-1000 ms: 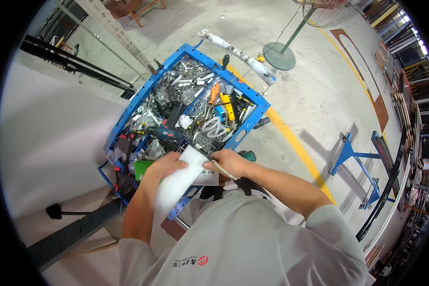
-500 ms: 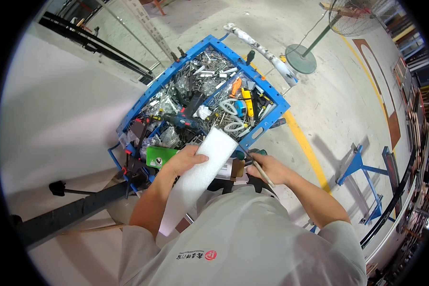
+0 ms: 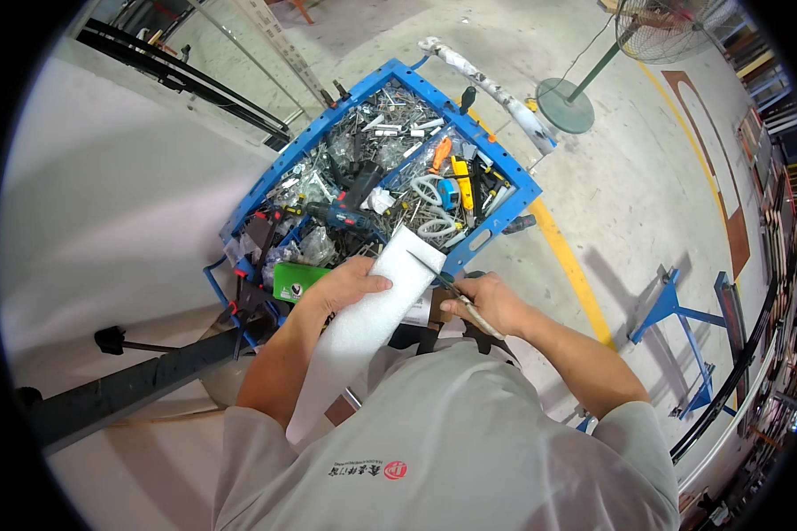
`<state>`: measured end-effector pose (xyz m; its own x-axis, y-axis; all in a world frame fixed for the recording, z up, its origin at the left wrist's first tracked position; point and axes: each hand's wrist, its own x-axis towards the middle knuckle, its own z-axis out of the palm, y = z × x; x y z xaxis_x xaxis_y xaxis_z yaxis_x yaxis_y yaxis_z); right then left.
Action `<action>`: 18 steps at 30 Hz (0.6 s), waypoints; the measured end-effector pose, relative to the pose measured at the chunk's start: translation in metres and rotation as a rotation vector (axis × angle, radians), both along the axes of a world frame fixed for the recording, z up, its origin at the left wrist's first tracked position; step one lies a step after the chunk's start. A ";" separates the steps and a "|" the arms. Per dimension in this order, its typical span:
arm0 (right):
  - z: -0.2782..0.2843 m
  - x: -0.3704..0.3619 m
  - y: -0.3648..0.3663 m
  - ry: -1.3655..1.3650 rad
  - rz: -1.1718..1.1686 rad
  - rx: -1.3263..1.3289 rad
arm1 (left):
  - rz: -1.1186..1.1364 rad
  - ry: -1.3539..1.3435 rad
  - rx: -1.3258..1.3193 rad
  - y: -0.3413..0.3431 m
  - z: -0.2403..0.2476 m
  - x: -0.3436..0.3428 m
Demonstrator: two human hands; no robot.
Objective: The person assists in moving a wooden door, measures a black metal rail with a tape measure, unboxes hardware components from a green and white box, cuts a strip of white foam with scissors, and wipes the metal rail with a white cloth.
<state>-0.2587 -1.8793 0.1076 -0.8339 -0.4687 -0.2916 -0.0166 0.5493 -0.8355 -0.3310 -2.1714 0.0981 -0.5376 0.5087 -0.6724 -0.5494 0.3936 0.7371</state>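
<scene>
Between the person's two hands, just in front of the chest, a long white foam strip (image 3: 372,319) slants from the near edge of a blue cart down past the left forearm. Its upper end lies against the cart's rim; its lower end hangs beside the grey shirt. The left hand (image 3: 345,285) lies on the strip's upper half, fingers curled over the top face and thumb pressed along its edge, gripping it. The right hand (image 3: 487,305) is closed around the pale handle of a thin blade (image 3: 434,273), whose dark tip touches the strip's right edge near the top.

Just beyond the hands stands the blue cart (image 3: 496,168), its open tray heaped with bagged screws, metal fittings, a dark power drill (image 3: 336,212), white-handled scissors (image 3: 429,190) and orange and yellow hand tools. A green box (image 3: 292,279) sits at the cart's near left corner, just beside the left hand. To the left runs a pale wall panel with a dark bar (image 3: 133,389) across it. Farther out on the concrete floor are a yellow line (image 3: 576,270), a standing fan (image 3: 584,84) and a blue steel frame (image 3: 673,310).
</scene>
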 end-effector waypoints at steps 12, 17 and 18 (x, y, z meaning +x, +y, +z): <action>0.008 -0.013 -0.029 -0.179 -0.005 0.014 | -0.075 -0.099 0.046 -0.015 -0.006 -0.001; 0.010 -0.019 -0.038 -0.354 -0.068 -0.075 | -0.227 -0.038 -0.146 -0.024 -0.010 -0.006; 0.016 -0.022 -0.040 -0.461 -0.095 -0.101 | -0.291 0.032 -0.237 -0.024 -0.012 -0.004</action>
